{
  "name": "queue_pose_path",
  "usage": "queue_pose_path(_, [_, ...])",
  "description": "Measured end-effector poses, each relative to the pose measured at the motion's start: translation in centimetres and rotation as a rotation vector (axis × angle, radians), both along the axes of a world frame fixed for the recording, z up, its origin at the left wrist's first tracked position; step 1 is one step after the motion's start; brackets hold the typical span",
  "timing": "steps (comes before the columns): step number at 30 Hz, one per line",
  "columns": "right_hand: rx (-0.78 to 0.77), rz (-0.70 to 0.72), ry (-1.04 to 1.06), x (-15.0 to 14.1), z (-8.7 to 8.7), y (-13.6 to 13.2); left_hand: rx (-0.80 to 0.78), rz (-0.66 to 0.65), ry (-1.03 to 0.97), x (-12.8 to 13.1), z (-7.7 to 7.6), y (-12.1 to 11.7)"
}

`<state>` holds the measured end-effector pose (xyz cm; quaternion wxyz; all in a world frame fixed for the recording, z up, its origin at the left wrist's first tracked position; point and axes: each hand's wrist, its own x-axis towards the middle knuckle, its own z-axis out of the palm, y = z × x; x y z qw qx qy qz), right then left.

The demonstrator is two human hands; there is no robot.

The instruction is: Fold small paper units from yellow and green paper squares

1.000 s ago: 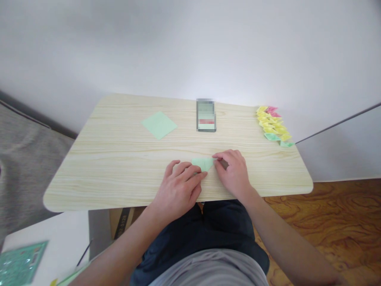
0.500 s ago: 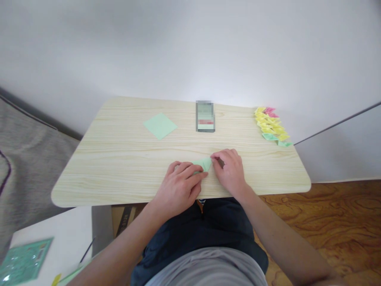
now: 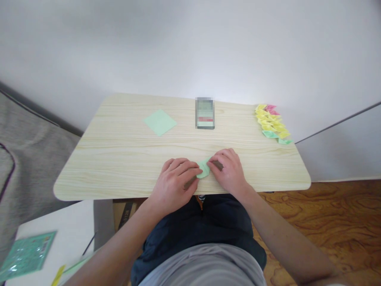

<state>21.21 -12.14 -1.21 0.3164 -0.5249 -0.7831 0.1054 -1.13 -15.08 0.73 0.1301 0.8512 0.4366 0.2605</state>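
Note:
A small folded piece of light green paper (image 3: 204, 169) lies near the front edge of the pale wooden table (image 3: 119, 159). My left hand (image 3: 172, 182) rests on its left side, fingers curled and pressed down on it. My right hand (image 3: 228, 171) pinches its right side with thumb and forefinger. Most of the paper is hidden under my fingers. Both hands meet over the paper, close together.
A flat green paper square (image 3: 160, 122) lies at the back left of the table. A phone (image 3: 204, 113) lies at the back middle. Several folded yellow, pink and green paper pieces (image 3: 272, 123) are lined up at the back right corner. A low white surface with a green sheet (image 3: 26, 254) is at lower left.
My hands have drawn closer together and the paper shows smaller between them, its right point folded in. The view has shifted slightly.

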Motion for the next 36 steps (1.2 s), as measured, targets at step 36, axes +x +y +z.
queue_pose_path(36, [-0.068,0.092,-0.042,0.6,1.4,-2.7,-0.084,0.140,-0.044,2.2,-0.7,1.2])
